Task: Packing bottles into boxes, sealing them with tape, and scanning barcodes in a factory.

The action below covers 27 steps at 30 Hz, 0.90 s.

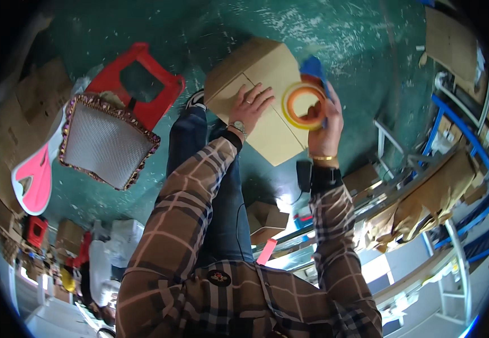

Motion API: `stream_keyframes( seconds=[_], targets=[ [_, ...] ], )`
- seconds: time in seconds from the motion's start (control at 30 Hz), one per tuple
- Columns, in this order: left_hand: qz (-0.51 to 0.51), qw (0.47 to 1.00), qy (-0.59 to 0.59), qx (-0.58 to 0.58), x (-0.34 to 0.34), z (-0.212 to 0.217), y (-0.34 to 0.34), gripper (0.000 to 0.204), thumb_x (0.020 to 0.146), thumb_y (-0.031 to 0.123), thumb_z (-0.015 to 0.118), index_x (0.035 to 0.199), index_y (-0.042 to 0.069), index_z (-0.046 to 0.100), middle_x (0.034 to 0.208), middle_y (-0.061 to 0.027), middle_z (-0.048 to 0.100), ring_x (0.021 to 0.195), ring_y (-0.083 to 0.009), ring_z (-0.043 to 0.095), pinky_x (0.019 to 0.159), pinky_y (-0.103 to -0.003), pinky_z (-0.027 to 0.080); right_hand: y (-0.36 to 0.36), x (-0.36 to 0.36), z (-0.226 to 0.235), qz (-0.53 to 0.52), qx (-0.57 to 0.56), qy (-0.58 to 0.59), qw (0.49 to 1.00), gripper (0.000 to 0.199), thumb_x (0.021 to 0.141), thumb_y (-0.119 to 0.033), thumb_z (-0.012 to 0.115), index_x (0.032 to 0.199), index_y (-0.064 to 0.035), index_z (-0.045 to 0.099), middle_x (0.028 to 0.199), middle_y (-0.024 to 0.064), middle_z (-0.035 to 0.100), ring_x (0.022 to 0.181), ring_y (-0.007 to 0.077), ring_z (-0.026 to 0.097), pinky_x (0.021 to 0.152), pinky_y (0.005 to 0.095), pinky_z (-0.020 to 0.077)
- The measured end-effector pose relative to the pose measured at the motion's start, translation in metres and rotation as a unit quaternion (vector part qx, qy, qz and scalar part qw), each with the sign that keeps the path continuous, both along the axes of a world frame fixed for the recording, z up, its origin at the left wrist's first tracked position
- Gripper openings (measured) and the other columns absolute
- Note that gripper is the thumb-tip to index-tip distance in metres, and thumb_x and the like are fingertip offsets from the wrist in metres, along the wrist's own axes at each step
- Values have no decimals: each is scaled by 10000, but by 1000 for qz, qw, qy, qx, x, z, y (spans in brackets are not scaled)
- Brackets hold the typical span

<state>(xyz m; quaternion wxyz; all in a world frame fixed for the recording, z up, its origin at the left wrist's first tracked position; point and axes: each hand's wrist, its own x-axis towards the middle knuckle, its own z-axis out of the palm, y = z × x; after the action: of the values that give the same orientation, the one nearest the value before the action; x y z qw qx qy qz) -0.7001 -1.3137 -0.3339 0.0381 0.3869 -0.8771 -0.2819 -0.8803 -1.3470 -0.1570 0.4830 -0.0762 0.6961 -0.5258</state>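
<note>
Cardboard box (261, 96) sits on the green floor (368, 45) at abt 12 o'clock, flaps shut, seam running diag across the top. Left hand (250, 107) lies flat on the box top, fingers spread & pressed down, not gripping anything; wristwatch (237, 128) on that wrist. Right hand (326, 121) is at the box's R edge, abt 1 o'clock, fingers wrapped round a tape dispenser (306, 98): blue frame w/ a yellow-orange roll of tape, roll touching the box's R side near the top corner. Gold bracelet + dark strap on the R wrist. Both sleeves brown plaid; jeans leg and a dark shoe (195, 100) just L of the box.

At 10 o'clock: red plastic stool (160, 84), and touching it below, a silver-mesh cushion (106, 141) w/ ornate rim. Pink board (33, 177) at 9 o'clock. Blue metal rack (458, 146) w/ crumpled brown paper at 3 o'clock. Small open carton (267, 219) near centre, below the box.
</note>
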Motion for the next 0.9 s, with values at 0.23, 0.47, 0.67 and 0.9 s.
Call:
stream_keyframes(
  seconds=[0.23,0.47,0.67,0.9],
  targets=[
    [7,995,-101,-19,-27,-34,42,417,1026,185,367,1416,244,504,1397,55,536,1427,-123,365,1268,-488,145,-100,44,-36,525,-66,394,751,689,740,-323,837,1345,-77,617,1147,181,684,879,286,705,784,359,569],
    [319,802,262,431,-30,-56,50,555,995,56,477,1529,88,330,1287,-2,595,1186,-116,574,1102,-274,417,-69,68,-67,580,-13,433,690,731,648,-398,840,1314,-172,643,875,156,624,691,353,689,614,439,568],
    [419,390,561,599,-24,-27,27,539,1013,60,441,1537,68,313,1500,-55,500,1344,-153,493,1168,-285,371,-55,60,-76,584,15,438,684,723,655,-365,833,1320,-158,640,862,150,620,671,345,686,593,432,564],
    [387,-22,683,619,-13,-39,28,485,1041,67,373,1525,70,336,1523,-60,477,1385,-155,454,1197,-284,338,-50,65,-85,580,29,437,687,709,663,-354,819,1319,-151,641,856,150,620,666,344,682,596,432,569]
  ],
)
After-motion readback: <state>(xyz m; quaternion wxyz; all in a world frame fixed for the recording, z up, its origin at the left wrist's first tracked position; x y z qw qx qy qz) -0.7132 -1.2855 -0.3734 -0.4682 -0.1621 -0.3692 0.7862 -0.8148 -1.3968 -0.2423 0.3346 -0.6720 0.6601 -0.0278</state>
